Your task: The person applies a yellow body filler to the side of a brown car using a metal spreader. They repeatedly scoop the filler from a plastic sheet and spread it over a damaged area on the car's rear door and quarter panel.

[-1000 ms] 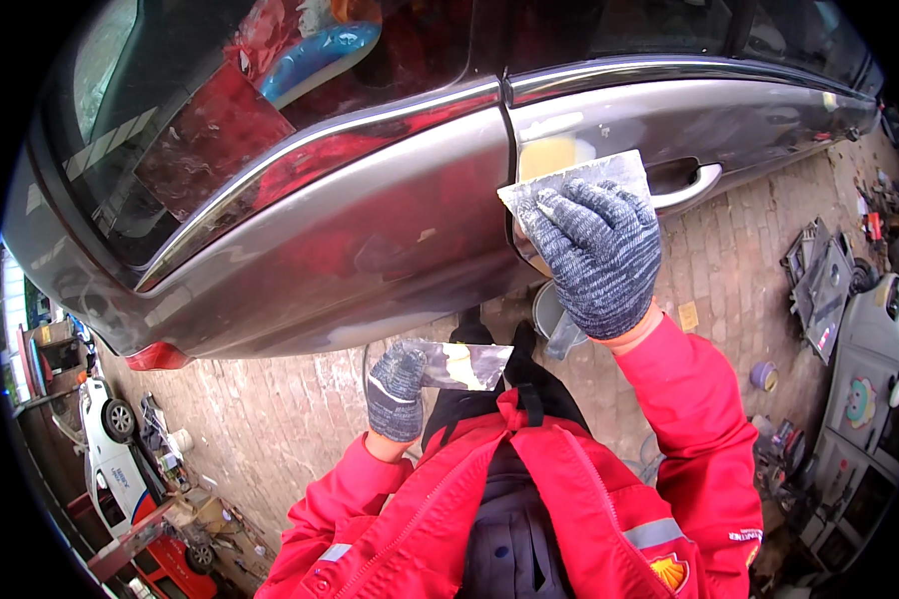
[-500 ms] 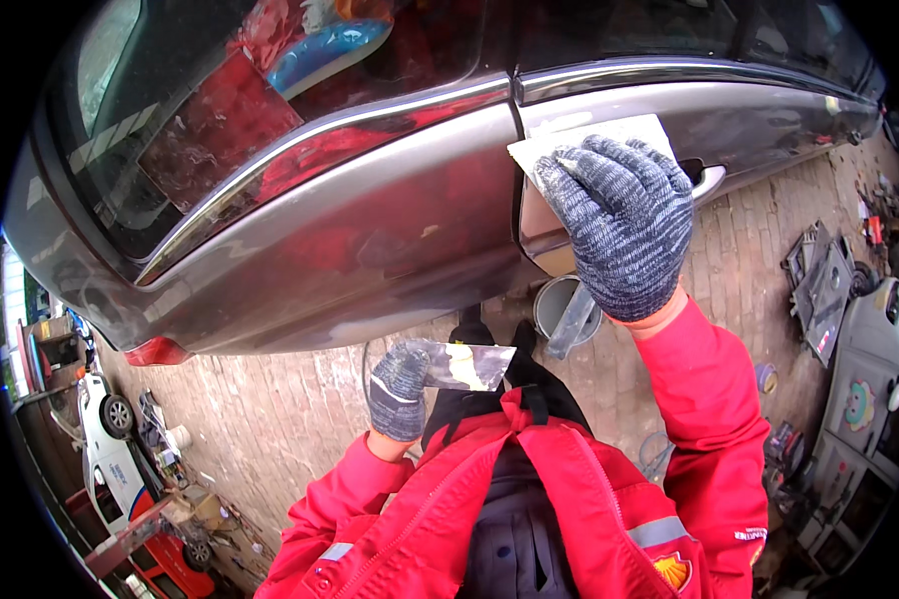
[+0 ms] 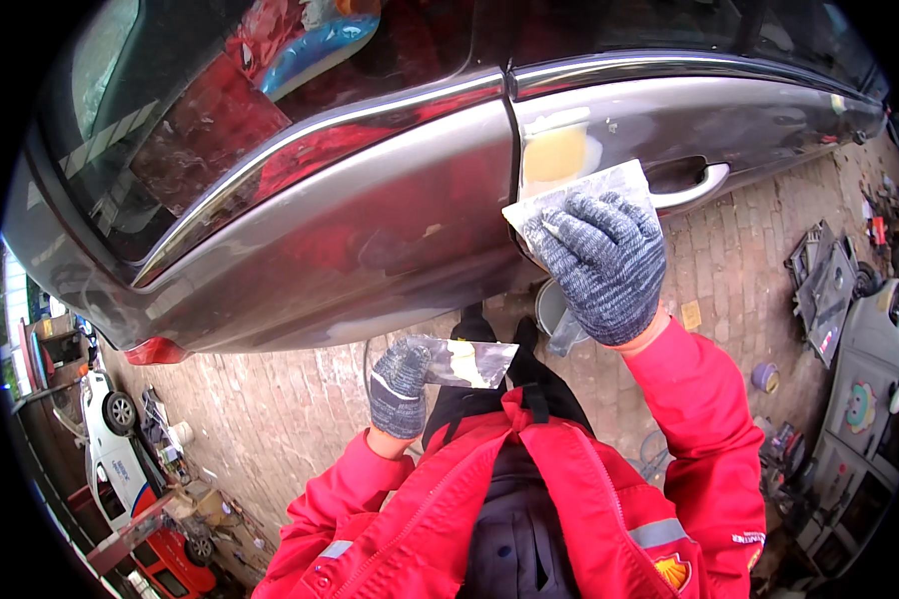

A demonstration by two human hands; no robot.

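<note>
My right hand (image 3: 607,265), in a grey knitted glove, grips a wide, pale, flat spreader (image 3: 594,190). Its fingers press the spreader against the dark grey car door (image 3: 714,120), just left of the door handle (image 3: 704,188). Above the spreader's upper edge shows a patch of yellowish filler (image 3: 554,155), smooth and wet-looking. Low in front of my body, my left hand (image 3: 398,389), gloved alike, holds a metal putty knife (image 3: 474,363) by its end. A streak of pale yellow putty (image 3: 463,361) lies on that blade.
A bucket (image 3: 552,309) with a flat grey piece leaning in it stands on the brick paving (image 3: 290,419) by the car. A purple-edged tape roll (image 3: 765,377) lies to the right. Loose car parts (image 3: 819,285) and a white vehicle (image 3: 864,399) are further right.
My right hand has drawn the spreader down the door toward me, uncovering the yellowish filler above it. My left hand and the putty knife stay nearly still.
</note>
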